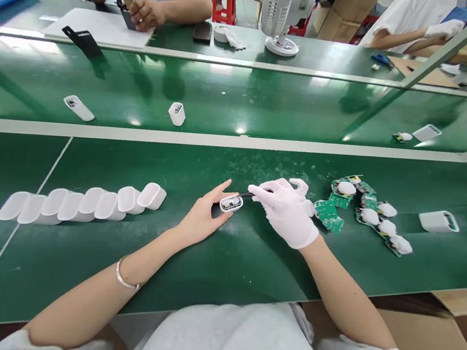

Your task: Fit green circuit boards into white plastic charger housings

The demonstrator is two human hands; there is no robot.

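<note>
My bare left hand [203, 216] is closed round a small white plastic housing [231, 203], whose open end faces up and shows a circuit board and parts inside. My right hand [283, 209], in a white glove, pinches a thin dark tool [248, 194]; its tip reaches the rim of the housing. The kind of tool cannot be made out. Just right of the glove lie green circuit boards [330, 215] with white rounded parts on them. To the left a slanting row of white plastic shells [72, 206] stands on the green bench [204, 273].
Beyond a pale rail [204, 139] lies a green strip with white housings [177, 114] and a black piece [82, 41]. Further white housings [439, 221] lie at right. Across the bench stands a white fan [279, 10]; a person's hand [148, 14] holds a dark part.
</note>
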